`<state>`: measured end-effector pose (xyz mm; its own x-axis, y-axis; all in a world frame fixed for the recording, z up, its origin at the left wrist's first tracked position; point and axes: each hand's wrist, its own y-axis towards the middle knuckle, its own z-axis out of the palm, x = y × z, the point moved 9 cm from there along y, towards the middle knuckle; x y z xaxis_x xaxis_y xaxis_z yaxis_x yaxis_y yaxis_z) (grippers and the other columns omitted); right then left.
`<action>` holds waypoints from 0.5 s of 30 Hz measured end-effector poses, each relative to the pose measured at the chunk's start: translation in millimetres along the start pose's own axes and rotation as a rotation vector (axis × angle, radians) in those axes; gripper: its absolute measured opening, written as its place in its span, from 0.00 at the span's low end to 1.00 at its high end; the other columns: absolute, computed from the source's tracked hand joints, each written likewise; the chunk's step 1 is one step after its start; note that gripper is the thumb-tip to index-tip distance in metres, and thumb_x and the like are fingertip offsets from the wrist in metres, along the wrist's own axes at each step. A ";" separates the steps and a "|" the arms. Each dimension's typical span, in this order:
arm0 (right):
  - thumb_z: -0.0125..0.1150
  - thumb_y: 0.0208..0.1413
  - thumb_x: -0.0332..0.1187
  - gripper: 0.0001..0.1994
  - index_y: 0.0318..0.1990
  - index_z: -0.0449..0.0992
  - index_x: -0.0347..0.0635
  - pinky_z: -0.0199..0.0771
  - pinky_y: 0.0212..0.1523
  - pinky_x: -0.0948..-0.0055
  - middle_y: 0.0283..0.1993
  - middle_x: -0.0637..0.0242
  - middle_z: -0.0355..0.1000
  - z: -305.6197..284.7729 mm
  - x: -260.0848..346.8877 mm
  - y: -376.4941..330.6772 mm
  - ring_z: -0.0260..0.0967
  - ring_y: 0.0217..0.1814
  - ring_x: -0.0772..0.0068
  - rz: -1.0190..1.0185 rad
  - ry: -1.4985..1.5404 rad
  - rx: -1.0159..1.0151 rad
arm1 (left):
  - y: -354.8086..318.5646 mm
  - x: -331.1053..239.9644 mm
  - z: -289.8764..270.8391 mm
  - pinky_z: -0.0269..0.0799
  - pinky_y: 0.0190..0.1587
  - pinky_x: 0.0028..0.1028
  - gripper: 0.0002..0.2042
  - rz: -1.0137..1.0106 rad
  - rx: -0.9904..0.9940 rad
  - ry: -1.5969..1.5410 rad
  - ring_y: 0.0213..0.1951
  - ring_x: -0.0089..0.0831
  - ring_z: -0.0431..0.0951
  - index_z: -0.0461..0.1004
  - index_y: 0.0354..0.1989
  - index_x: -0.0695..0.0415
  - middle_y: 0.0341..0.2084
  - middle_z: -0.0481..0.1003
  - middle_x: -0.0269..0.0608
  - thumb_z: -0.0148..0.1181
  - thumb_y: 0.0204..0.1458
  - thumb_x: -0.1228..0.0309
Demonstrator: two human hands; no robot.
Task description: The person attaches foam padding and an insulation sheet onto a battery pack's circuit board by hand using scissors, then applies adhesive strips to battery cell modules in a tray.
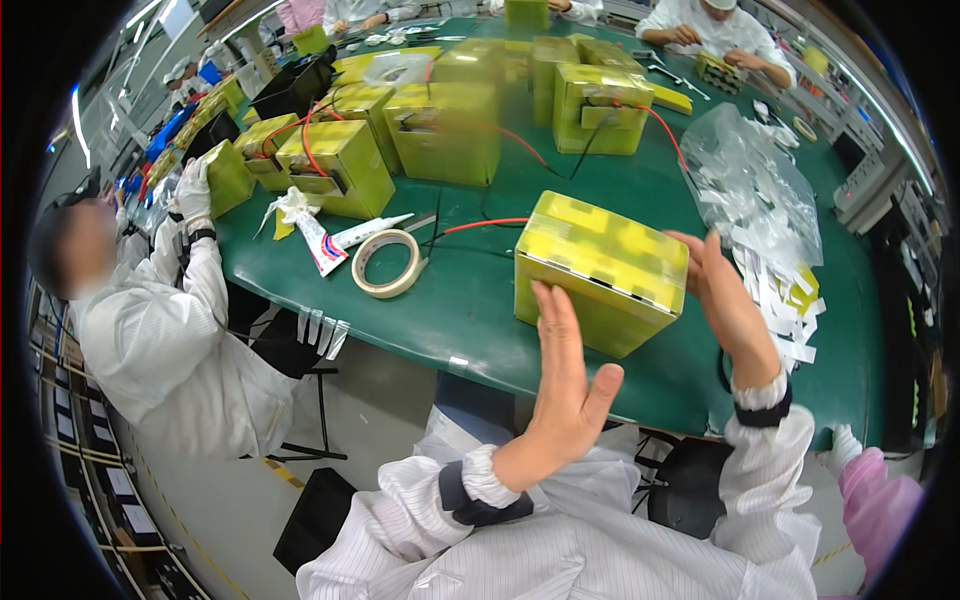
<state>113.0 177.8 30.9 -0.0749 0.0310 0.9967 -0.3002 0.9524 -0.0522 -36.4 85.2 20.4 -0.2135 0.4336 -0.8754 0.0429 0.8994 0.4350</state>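
Both open palms, left hand (565,385) and right hand (728,300), flank the yellow-green block (600,270), fingers straight, gripping nothing.

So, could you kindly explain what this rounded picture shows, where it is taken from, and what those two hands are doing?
The picture comes from a wide fisheye camera worn on a person's head, looking down, so straight edges bend. No machine here: two bare hands in white striped sleeves. The left hand and right hand press flat, open, against the sides of a yellow-green box-shaped pack on the green table. Nearby lie a roll of pale tape, a white tube, more yellow-green packs with red wires and a clear plastic bag of white strips. Other workers sit around.
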 end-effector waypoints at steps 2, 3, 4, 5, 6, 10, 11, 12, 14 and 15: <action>0.32 0.58 0.56 0.33 0.57 0.56 0.32 0.53 0.58 0.71 0.51 0.55 0.65 6.3 3.5 -9.7 0.61 0.54 0.67 -0.092 -0.079 -0.003 | 3.6 -5.1 -3.4 0.27 0.62 0.43 0.42 0.010 -0.017 -0.017 0.64 0.52 0.26 0.27 0.61 0.69 0.61 0.27 0.64 0.33 0.54 0.44; 0.30 0.56 0.60 0.36 0.57 0.54 0.32 0.53 0.58 0.70 0.51 0.54 0.65 7.7 7.2 -19.1 0.61 0.55 0.66 -0.177 -0.153 -0.027 | 8.3 -11.0 -9.5 0.27 0.62 0.42 0.42 0.011 0.011 -0.056 0.64 0.52 0.27 0.27 0.60 0.69 0.61 0.27 0.64 0.32 0.53 0.43; 0.30 0.56 0.60 0.36 0.57 0.54 0.32 0.53 0.58 0.70 0.51 0.54 0.65 13.5 6.2 -28.8 0.61 0.55 0.66 -0.170 -0.151 -0.027 | 13.9 -11.4 -19.8 0.27 0.62 0.40 0.43 0.009 0.034 -0.093 0.64 0.52 0.27 0.27 0.60 0.70 0.61 0.27 0.64 0.30 0.53 0.42; 0.31 0.54 0.62 0.38 0.58 0.53 0.33 0.52 0.59 0.69 0.52 0.54 0.64 31.0 11.5 -41.9 0.60 0.56 0.64 -0.190 -0.080 0.090 | 26.2 -5.3 -31.5 0.28 0.63 0.35 0.44 -0.008 0.098 -0.115 0.64 0.48 0.29 0.28 0.60 0.71 0.62 0.29 0.61 0.25 0.51 0.39; 0.33 0.52 0.64 0.41 0.59 0.51 0.33 0.51 0.59 0.68 0.53 0.53 0.64 53.3 16.5 -55.6 0.60 0.57 0.62 -0.210 -0.007 0.222 | 34.8 15.0 -38.7 0.31 0.63 0.31 0.44 0.023 0.188 -0.195 0.65 0.40 0.33 0.29 0.61 0.69 0.63 0.34 0.55 0.20 0.50 0.38; 0.37 0.47 0.68 0.45 0.60 0.48 0.33 0.47 0.60 0.65 0.52 0.51 0.64 106.2 13.7 -87.5 0.57 0.60 0.58 -0.080 0.320 0.400 | 74.6 66.4 -62.5 0.38 0.62 0.30 0.49 -0.365 0.324 -0.476 0.63 0.33 0.47 0.41 0.63 0.61 0.61 0.49 0.45 0.15 0.41 0.30; 0.37 0.48 0.67 0.44 0.60 0.48 0.33 0.47 0.61 0.65 0.52 0.51 0.64 90.9 20.2 -80.3 0.57 0.59 0.59 -0.206 0.145 0.203 | 78.0 58.0 -77.1 0.38 0.62 0.32 0.50 -0.289 0.244 -0.526 0.63 0.35 0.46 0.38 0.63 0.61 0.61 0.47 0.47 0.18 0.40 0.29; 0.38 0.49 0.66 0.44 0.59 0.48 0.32 0.47 0.61 0.65 0.52 0.51 0.64 70.2 26.6 -76.5 0.58 0.59 0.60 -0.323 -0.042 -0.018 | 84.5 54.1 -81.8 0.37 0.63 0.34 0.51 -0.211 0.182 -0.589 0.63 0.38 0.45 0.36 0.63 0.62 0.62 0.45 0.50 0.21 0.39 0.28; 0.38 0.54 0.60 0.37 0.56 0.53 0.30 0.52 0.57 0.65 0.51 0.51 0.65 36.4 18.5 -66.5 0.61 0.55 0.64 -0.263 0.044 -0.131 | 68.2 36.7 -88.6 0.38 0.62 0.36 0.53 -0.128 0.003 -0.355 0.63 0.40 0.45 0.35 0.63 0.61 0.62 0.45 0.51 0.25 0.36 0.27; 0.38 0.53 0.61 0.38 0.56 0.54 0.30 0.53 0.57 0.66 0.51 0.51 0.64 25.4 12.8 -59.4 0.61 0.55 0.64 -0.221 0.023 -0.176 | 51.6 20.7 -97.8 0.38 0.62 0.38 0.56 -0.043 -0.179 -0.127 0.63 0.42 0.45 0.35 0.63 0.61 0.61 0.45 0.53 0.28 0.33 0.25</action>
<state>105.7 113.9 45.2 -0.0035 -0.1778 0.9841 -0.1366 0.9749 0.1757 -134.0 135.2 45.3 -0.0866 0.4088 -0.9085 -0.1402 0.8979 0.4173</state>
